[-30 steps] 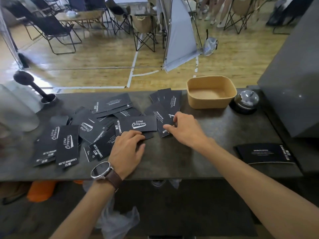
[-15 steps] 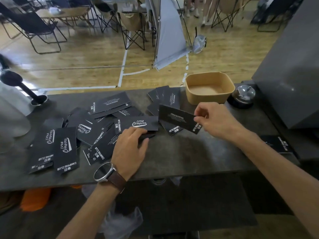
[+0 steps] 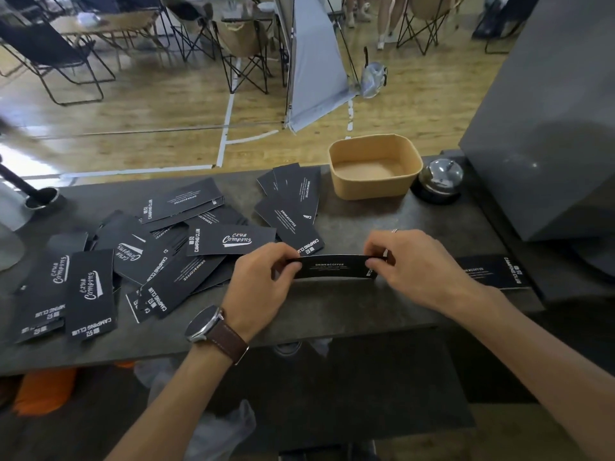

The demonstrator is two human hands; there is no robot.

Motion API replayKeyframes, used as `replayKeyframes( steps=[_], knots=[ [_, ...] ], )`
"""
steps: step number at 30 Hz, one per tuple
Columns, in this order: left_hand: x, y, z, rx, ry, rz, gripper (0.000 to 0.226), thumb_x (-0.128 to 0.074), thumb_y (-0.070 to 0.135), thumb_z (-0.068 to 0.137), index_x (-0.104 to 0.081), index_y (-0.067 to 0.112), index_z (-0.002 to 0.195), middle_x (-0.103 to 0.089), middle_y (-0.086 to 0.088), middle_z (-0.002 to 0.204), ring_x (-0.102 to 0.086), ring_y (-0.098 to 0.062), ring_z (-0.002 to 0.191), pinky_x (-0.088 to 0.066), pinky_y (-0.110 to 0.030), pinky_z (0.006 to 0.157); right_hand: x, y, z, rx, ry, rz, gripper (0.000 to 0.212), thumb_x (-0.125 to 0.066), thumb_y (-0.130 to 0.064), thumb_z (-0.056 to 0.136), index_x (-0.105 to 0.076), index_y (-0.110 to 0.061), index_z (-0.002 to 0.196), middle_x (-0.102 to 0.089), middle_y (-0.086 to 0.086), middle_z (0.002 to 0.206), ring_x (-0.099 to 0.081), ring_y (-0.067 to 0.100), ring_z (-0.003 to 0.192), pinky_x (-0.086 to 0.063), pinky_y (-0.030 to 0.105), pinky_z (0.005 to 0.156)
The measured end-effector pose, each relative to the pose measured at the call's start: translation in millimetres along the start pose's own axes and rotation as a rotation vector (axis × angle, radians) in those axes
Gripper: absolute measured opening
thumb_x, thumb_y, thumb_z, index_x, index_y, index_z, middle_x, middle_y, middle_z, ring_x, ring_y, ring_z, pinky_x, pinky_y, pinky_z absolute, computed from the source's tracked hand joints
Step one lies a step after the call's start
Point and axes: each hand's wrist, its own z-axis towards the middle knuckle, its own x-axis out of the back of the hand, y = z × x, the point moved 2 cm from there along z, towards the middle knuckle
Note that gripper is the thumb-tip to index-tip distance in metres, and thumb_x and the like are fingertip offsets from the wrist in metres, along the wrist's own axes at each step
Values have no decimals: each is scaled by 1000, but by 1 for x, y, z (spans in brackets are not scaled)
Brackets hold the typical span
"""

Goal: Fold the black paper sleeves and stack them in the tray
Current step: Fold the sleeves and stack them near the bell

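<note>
I hold one black paper sleeve level above the dark counter's front part. My left hand pinches its left end and my right hand pinches its right end. White print "DRINK&COFFEE" faces me. Several more black sleeves lie scattered flat over the left and middle of the counter. A tan tray stands at the back, right of the pile, with nothing visible inside. One more sleeve lies alone at the right.
A chrome call bell sits just right of the tray. A large grey box fills the right side. A black stand is at the far left. Folding chairs and people's legs are beyond the counter.
My right hand lifted a sleeve off the pile and brought it toward me. My left hand left the pile and took hold of the sleeve's other end.
</note>
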Motion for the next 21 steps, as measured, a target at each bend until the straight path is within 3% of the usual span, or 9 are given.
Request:
replayKeyframes(
  steps=[4,8,11,13,14,18,21],
  knots=[
    [-1,1,-4,-38,-17,28,10,-71,12,84,-67,21,86,-58,15,75,-52,0,68,-36,-9,68,-4,0,-3,67,33,-63,7,-62,-32,92,-56,-34,88,-51,-17,72,-49,6,75,-44,34,64],
    [3,3,-4,-58,-61,9,11,-64,24,92,-66,19,83,-59,13,74,-52,-1,68,-36,-9,67,-7,0,-4,61,11,7,5,-59,-28,95,-58,-32,93,-58,-15,79,-56,7,77,-50,37,69],
    [9,0,11,-32,-64,48,29,-49,34,98,-65,16,83,-61,8,73,-55,-7,69,-43,-23,69,-7,1,-7,64,14,36,5,-60,-26,95,-60,-31,94,-62,-14,82,-58,8,78,-51,39,70],
    [10,-8,30,-25,-112,201,16,-55,27,95,-67,18,99,-64,3,93,-59,-17,86,-45,-36,81,-6,2,-10,59,18,41,5,-60,-25,95,-61,-30,93,-61,-14,80,-57,8,77,-51,39,69],
    [8,-12,40,-11,-172,311,20,-59,25,93,-65,20,111,-63,2,106,-57,-21,98,-43,-39,88,-6,3,-12,53,23,43,5,-60,-25,95,-61,-30,93,-61,-15,78,-56,8,76,-51,39,69],
    [8,-31,75,11,-364,527,72,-68,30,84,-35,26,147,-36,-1,150,-36,-26,134,-29,-43,110,-3,9,-17,14,25,71,5,-60,-25,95,-62,-29,93,-62,-14,79,-57,10,77,-50,42,70],
    [7,-40,98,50,-465,453,89,-75,37,79,-25,23,152,-29,-6,155,-33,-27,140,-30,-45,113,-3,12,-17,6,13,97,5,-60,-26,96,-61,-30,92,-62,-14,80,-57,7,78,-51,43,72]
  ],
)
